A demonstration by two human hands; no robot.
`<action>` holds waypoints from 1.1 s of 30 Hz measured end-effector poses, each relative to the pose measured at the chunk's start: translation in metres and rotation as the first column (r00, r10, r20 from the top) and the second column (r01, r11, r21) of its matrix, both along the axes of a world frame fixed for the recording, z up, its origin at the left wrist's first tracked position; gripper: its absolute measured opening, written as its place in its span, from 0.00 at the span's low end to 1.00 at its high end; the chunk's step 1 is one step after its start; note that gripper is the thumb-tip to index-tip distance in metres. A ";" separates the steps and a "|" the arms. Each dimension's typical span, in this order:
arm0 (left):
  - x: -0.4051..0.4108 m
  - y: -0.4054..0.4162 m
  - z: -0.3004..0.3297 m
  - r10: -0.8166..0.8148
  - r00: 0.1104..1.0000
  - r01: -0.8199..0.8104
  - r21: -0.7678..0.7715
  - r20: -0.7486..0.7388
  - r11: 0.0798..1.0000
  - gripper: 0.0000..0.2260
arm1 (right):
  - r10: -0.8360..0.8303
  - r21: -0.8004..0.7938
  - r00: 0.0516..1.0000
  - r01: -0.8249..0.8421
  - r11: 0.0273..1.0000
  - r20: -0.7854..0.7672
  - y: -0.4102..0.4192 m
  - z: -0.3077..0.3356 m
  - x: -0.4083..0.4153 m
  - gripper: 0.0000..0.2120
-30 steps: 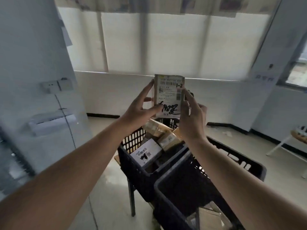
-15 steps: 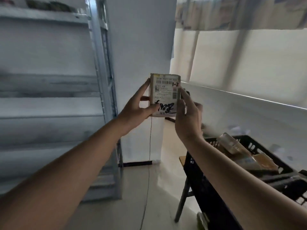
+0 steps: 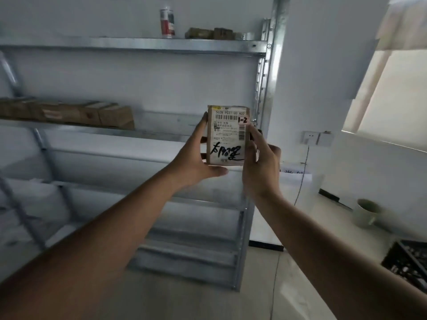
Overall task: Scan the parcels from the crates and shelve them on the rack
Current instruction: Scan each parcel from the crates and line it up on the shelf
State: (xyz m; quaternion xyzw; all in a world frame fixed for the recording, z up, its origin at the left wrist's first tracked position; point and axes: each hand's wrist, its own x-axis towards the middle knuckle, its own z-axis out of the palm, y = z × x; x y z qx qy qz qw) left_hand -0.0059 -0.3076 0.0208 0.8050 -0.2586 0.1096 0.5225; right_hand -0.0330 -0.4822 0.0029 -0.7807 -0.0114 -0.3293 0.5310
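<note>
**A:** What are the hands doing?

**B:** The left hand [image 3: 196, 158] cups the parcel [image 3: 227, 136] from its left side, thumb under the bottom edge, fingers curled behind. The right hand [image 3: 260, 162] grips the right edge, index finger laid up along the side. There seems to be something dark tucked in that palm as well, but I cannot tell what it is.

**A:** And the parcel itself?

**B:** Upright, in the air in front of the rack [image 3: 263, 93], label facing the person. The barcodes, a tag reading "1-2" and a black scrawl are all uncovered.

**A:** So how should shelving go?

**B:** My judgement: read the tag first, since it likely names the spot. Then keep both hands on until the base meets a shelf, and slide the parcel in flat so it cannot tip off the front lip.

**A:** Which shelf?

**B:** The middle one already carries a row of brown boxes [image 3: 92, 115] on the left, with bare metal to their right. That gap sits just behind the parcel, so it looks the easiest landing. The top shelf holds a can [image 3: 167, 23] and a few packets [image 3: 209, 33].

**A:** Anything to watch?

**B:** The upright post stands close to the right hand; mind the knuckles going in. The black crate [image 3: 406, 262] stays low at the right, well apart.
</note>
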 end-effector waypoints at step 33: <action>0.412 0.372 0.020 0.408 0.875 -0.466 0.224 0.261 0.856 0.48 | 0.212 -0.087 0.975 -0.217 0.972 -0.063 0.373 0.008 0.465 0.22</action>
